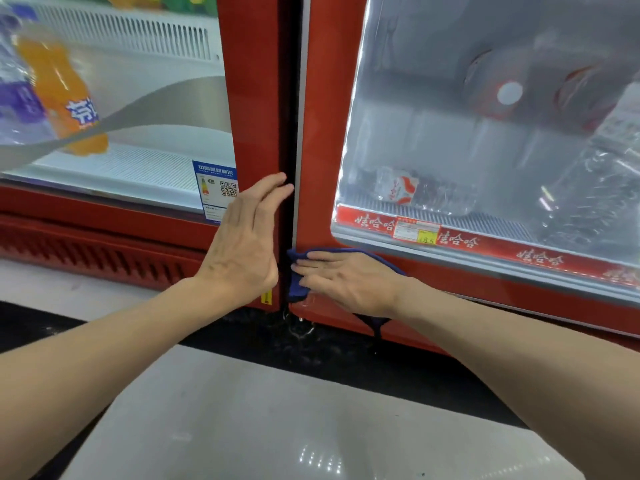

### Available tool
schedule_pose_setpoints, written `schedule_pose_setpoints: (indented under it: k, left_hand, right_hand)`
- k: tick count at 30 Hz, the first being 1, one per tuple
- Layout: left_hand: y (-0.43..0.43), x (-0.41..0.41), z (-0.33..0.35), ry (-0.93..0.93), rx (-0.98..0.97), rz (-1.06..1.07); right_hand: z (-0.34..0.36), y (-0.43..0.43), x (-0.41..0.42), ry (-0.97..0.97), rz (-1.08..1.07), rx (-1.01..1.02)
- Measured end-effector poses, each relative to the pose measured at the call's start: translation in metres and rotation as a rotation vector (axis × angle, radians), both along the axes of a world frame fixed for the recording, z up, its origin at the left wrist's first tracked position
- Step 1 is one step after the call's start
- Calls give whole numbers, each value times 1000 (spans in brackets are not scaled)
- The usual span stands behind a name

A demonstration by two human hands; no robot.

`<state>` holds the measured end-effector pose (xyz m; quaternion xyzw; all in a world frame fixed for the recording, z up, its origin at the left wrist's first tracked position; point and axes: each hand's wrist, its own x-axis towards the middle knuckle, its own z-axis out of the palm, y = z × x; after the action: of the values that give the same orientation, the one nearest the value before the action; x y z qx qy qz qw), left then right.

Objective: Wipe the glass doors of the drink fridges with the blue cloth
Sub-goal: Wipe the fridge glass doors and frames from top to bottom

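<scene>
The blue cloth (298, 276) is pressed flat by the open right hand (349, 284) against the right fridge door's (322, 140) lower red frame. The left hand (247, 237), empty with fingers extended, is laid on the left fridge's (254, 109) red edge.

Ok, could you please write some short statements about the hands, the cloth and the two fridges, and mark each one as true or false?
1. The right hand presses the blue cloth flat against the red lower frame of the right fridge. True.
2. The cloth is on the glass of the right door. False: it lies below the glass, on the red frame.
3. The left hand holds a spray bottle. False: it is open and empty, resting on the edge of the left fridge.
4. An orange drink bottle shows behind the left glass. True.
5. A yellow price tag sits on the right fridge's shelf strip. True.
</scene>
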<state>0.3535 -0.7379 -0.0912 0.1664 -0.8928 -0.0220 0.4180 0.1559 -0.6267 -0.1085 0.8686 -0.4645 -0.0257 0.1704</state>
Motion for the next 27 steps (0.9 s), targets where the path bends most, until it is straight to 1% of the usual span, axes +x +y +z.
schedule_pose_setpoints:
  k: [2,4,6,8,10,11,13,15,21,23,25,27]
  left_hand:
    - [9,2,2,-6,32,-90]
    - [14,4,7,-22,104,-161]
    - [21,5,11,-53,207,-205]
    - [33,4,11,-96,357,-200]
    - [51,4,7,-208,517,-164]
    - [60,3,3,-289,566,-147]
    - [75,1,-2,-435,601,-120]
    - [85,-3,-1,-486,571,-114]
    - [107,-29,27,-431,432,-178]
    - [116,-38,43,-540,325,-181]
    - [130,-50,61,-741,189,-149]
    - [145,-63,78,-892,73,-123]
  right_hand:
    - [8,7,4,-144,-36,22]
    - [13,16,12,-301,-110,46]
    - [14,27,21,-540,-239,94]
    - [10,41,28,-778,-365,143]
    - [6,59,32,-938,-439,177]
    - [5,67,34,-974,-466,200]
    - [3,81,32,-1000,-519,237]
    - [3,92,28,-1007,-562,256]
    - [11,131,10,-1053,-594,246]
    - [12,143,6,-1072,-599,248]
    - [13,157,1,-1084,-639,229]
    - [13,171,-3,-1054,-690,219]
